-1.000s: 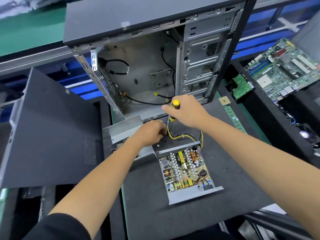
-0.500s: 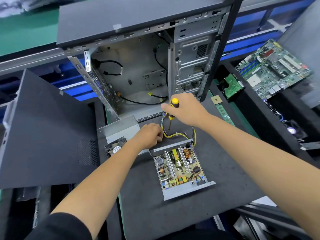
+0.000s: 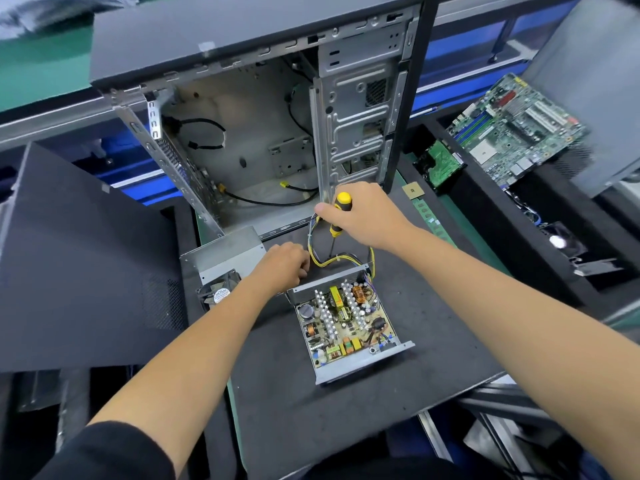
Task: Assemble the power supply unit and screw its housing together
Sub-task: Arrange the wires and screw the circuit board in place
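While the right hand (image 3: 363, 216) grips the yellow-and-black screwdriver (image 3: 337, 216) upright at twelve o'clock of the open grey metal power supply tray (image 3: 360, 363), left hand (image 3: 284, 265) curls, contents hidden; I'd fit the cover first.

Fingertips of left hand (image 3: 282, 265) are curled under and hidden; whatever is pinched can't be made out. Screwdriver (image 3: 338, 216) handle is largely covered by right hand (image 3: 367, 216), and its tip is lost among the wires (image 3: 318, 258). Grey cover (image 3: 225, 254) and its fan (image 3: 220, 294) are partly blocked by the left forearm. Motherboard (image 3: 512, 129), upper right, is blurred. PC case (image 3: 242, 36) is cut off at top edge. Side panel (image 3: 79, 258) is cropped at left.
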Demonstrator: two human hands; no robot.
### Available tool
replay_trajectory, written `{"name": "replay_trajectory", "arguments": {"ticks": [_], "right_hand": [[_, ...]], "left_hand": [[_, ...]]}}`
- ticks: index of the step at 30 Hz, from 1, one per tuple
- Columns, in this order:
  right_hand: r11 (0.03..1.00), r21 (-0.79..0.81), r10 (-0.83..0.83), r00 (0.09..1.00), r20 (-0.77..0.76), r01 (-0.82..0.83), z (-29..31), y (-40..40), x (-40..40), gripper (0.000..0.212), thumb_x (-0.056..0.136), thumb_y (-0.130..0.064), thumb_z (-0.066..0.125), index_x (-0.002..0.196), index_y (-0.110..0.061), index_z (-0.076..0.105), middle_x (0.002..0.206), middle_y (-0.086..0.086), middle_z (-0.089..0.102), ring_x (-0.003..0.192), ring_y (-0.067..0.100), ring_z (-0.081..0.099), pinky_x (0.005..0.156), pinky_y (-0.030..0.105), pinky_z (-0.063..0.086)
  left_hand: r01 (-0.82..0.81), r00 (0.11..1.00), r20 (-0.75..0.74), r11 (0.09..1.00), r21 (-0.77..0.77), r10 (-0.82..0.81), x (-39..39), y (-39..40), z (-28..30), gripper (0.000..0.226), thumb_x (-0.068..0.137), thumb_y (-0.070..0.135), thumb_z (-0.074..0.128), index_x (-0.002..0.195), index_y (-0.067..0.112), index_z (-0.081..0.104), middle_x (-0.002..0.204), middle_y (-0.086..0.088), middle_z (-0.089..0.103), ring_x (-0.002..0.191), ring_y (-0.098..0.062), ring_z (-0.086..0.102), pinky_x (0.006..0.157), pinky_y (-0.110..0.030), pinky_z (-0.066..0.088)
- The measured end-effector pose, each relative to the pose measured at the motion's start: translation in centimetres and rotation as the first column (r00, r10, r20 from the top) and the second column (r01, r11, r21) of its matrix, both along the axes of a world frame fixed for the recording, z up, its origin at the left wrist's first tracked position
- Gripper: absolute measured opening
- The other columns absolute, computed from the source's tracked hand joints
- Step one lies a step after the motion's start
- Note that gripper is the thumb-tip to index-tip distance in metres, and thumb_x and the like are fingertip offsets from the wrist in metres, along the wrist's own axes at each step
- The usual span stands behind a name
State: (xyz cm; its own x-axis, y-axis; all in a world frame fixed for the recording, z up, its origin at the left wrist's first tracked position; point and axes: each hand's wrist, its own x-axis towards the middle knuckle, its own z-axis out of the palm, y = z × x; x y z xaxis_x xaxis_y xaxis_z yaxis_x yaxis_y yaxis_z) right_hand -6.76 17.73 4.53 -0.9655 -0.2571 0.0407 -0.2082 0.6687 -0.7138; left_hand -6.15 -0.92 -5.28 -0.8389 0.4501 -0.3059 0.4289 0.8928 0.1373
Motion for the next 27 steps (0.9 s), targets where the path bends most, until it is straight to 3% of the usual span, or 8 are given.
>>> {"name": "replay_trajectory", "arguments": {"ticks": [2,4,7,10,14,19,24,27], "right_hand": [[1.000,-0.001,-0.002,1.000,0.003,0.002,0.1,0.2,0.3,0.047,0.089,-0.043,0.059,0.060,-0.009,0.043,0.055,0.004,0.043,0.053,0.017,0.038,0.055,0.033,0.035],[1.000,0.007,-0.002,1.000,-0.003,0.002,0.4,0.3,0.5,0.047,0.090,-0.043,0.058,0.060,-0.010,0.043,0.053,0.003,0.040,0.051,0.015,0.036,0.052,0.032,0.033],[1.000,-0.001,-0.020,0.999,-0.031,0.020,1.1,0.1,0.5,0.047,0.089,-0.040,0.059,0.061,-0.005,0.044,0.054,0.007,0.040,0.051,0.015,0.033,0.052,0.032,0.031],[0.998,-0.056,-0.046,0.997,-0.061,0.043,2.3,-0.4,0.4,0.046,0.089,-0.035,0.059,0.065,0.003,0.050,0.058,0.017,0.049,0.053,0.015,0.038,0.056,0.031,0.036],[0.994,-0.096,-0.067,0.993,-0.096,0.058,3.4,-1.2,0.7,0.042,0.087,-0.032,0.059,0.065,0.002,0.050,0.052,0.002,0.046,0.045,0.005,0.042,0.047,0.014,0.033],[0.998,-0.066,-0.010,0.996,-0.091,0.004,3.8,-2.0,1.5,0.042,0.087,-0.032,0.059,0.074,0.008,0.057,0.056,0.008,0.053,0.051,0.011,0.039,0.052,0.027,0.035],[0.993,-0.117,-0.002,0.999,-0.035,-0.002,4.4,-2.1,2.1,0.037,0.088,-0.026,0.059,0.072,0.007,0.055,0.046,-0.008,0.053,0.038,-0.002,0.051,0.040,0.012,0.036],[0.985,-0.171,-0.018,0.999,0.047,0.026,5.1,-2.1,2.3,0.035,0.088,-0.024,0.059,0.075,0.008,0.057,0.051,0.000,0.062,0.036,0.000,0.055,0.036,0.014,0.040]], "left_hand": [[-0.014,1.000,-0.026,1.000,0.005,0.015,0.1,0.2,0.2,0.016,0.087,0.010,0.062,0.078,0.022,0.056,0.089,0.004,0.052,0.094,-0.019,0.053,0.078,-0.030,0.039],[-0.150,0.989,0.018,0.977,0.155,0.149,-0.1,0.1,0.8,0.024,0.086,0.000,0.055,0.074,0.020,0.050,0.084,0.001,0.052,0.086,-0.022,0.052,0.071,-0.031,0.040],[-0.343,0.939,0.137,0.832,0.436,0.316,-0.5,-0.3,2.7,0.021,0.088,-0.002,0.056,0.079,0.017,0.054,0.074,0.001,0.056,0.073,-0.020,0.052,0.061,-0.025,0.041],[-0.357,0.934,0.203,0.741,0.569,0.293,-0.3,-0.4,5.0,0.009,0.087,0.006,0.066,0.090,0.014,0.067,0.078,0.000,0.065,0.072,-0.013,0.058,0.070,-0.020,0.047],[-0.353,0.936,0.220,0.726,0.591,0.276,0.7,-0.2,6.0,0.007,0.081,0.012,0.075,0.085,0.012,0.069,0.078,0.002,0.065,0.068,-0.004,0.054,0.063,-0.011,0.040],[-0.399,0.917,0.270,0.653,0.644,0.294,2.1,-0.2,6.1,0.018,0.078,0.009,0.077,0.072,0.013,0.060,0.061,0.007,0.053,0.048,0.003,0.043,0.051,-0.007,0.034],[-0.397,0.917,0.257,0.643,0.655,0.305,2.9,-0.4,6.2,0.025,0.080,0.007,0.075,0.068,0.019,0.057,0.063,0.005,0.053,0.056,-0.005,0.042,0.053,-0.008,0.035],[-0.395,0.917,0.251,0.627,0.671,0.310,3.3,-0.2,6.2,0.029,0.080,0.005,0.074,0.067,0.021,0.054,0.069,-0.001,0.057,0.060,-0.010,0.044,0.056,-0.011,0.038]]}}
